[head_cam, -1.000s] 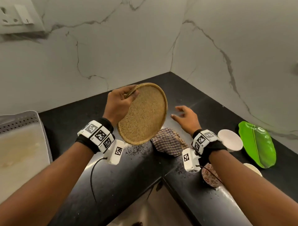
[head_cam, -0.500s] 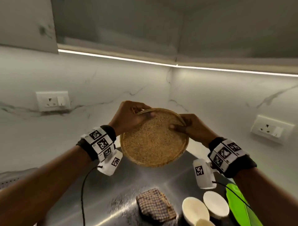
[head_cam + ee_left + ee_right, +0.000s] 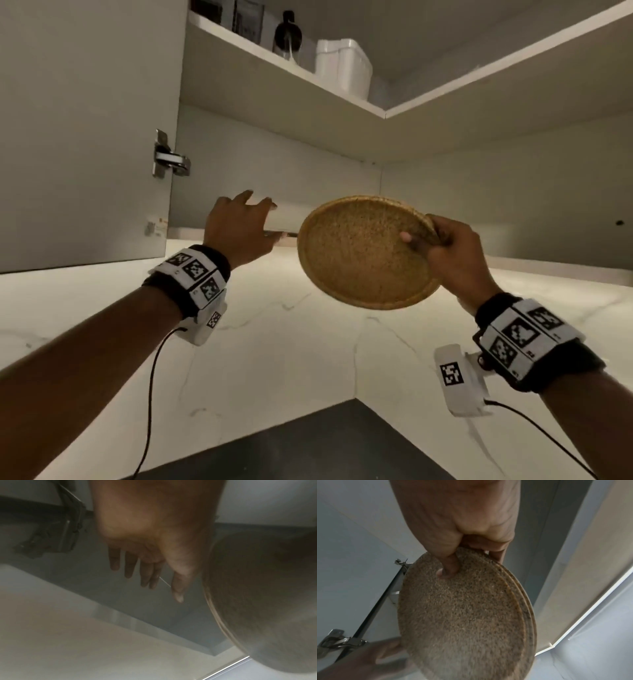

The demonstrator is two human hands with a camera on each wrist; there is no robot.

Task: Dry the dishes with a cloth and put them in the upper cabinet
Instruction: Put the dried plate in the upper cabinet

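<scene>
A round speckled brown plate is held up, tilted, in front of the open upper cabinet. My right hand pinches its right rim, thumb on the plate's face and fingers behind. The plate fills the right wrist view. My left hand is off the plate, fingers spread and straight, reaching toward the cabinet's lower shelf edge. In the left wrist view the left hand holds nothing and the plate sits to its right.
The cabinet door stands open on the left with a metal hinge. The upper shelf carries a white container, a dark bottle and boxes. A marble wall and a corner of black counter lie below.
The view has tilted up from the counter to the open cabinet. The plate passed from my left hand to my right and rose. My left hand let go and moved left toward the shelf.
</scene>
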